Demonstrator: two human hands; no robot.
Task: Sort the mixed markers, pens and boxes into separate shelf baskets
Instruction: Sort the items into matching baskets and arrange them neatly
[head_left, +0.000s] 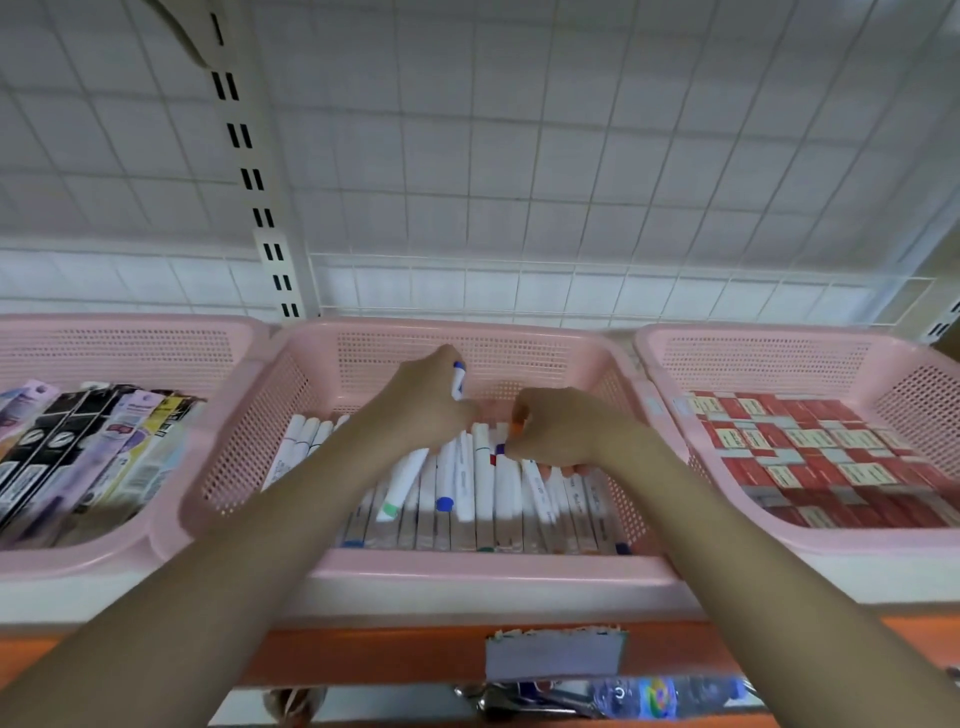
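Three pink baskets stand side by side on the shelf. The middle basket (467, 569) holds several white markers (483, 467) with coloured caps, lying in rows. Both hands are inside it. My left hand (426, 400) grips a white marker with a blue cap (458, 376), held upright above the pile. My right hand (561, 428) pinches an orange-tipped marker (517, 427) at the back of the pile. The left basket (218, 405) holds packaged pens (93, 452). The right basket (779, 540) is filled with small red and white boxes (810, 457).
A white wire grid panel (519, 156) backs the shelf, with a slotted upright (260, 208) at the left. The shelf's orange front edge (363, 654) carries a paper label (556, 652). Packaged goods hang below the shelf (623, 699).
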